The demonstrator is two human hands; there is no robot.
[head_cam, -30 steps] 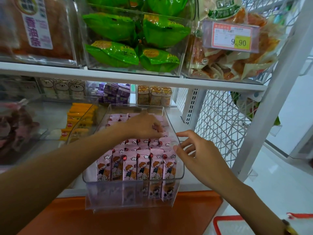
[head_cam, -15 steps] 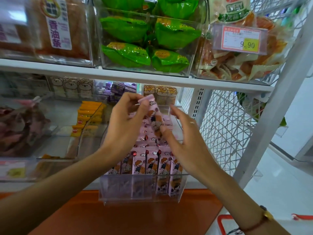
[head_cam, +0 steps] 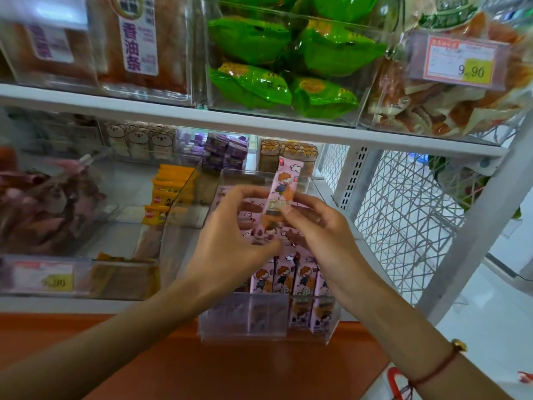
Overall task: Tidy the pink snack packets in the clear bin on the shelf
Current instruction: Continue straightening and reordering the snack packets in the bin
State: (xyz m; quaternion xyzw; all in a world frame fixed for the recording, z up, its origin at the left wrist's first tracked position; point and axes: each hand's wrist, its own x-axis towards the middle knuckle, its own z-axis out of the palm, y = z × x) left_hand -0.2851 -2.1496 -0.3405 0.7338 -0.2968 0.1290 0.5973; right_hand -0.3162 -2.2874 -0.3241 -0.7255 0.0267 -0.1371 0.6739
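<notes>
Pink packet, long and narrow, held upright between both hands over the middle of the clear bin, long axis running nearly vertical with a slight lean to the right at the top. Pinched low on its left side by the left hand, thumb near the bottom end; pinched at mid-height on its right edge by the right hand, fingertips curled onto the wrapper. Both about equally near, the right gripping higher, the left steadying from below. Directly beneath and toward the camera, the front row of packets standing on end, faces forward, packed side by side against the front wall of the bin; more pink wrappers lying flatter behind, largely hidden by the hands. Likely next: down and forward into that standing row, same upright axis kept, so little turning needed. On the wrapper, a cartoon child with orange hair, white cloud shapes, a small red mark at the top corner, glossy and slightly blurred. Bin itself pulled forward on the lower shelf, front end overhanging the orange ledge. Red cord bracelet on the right wrist.
</notes>
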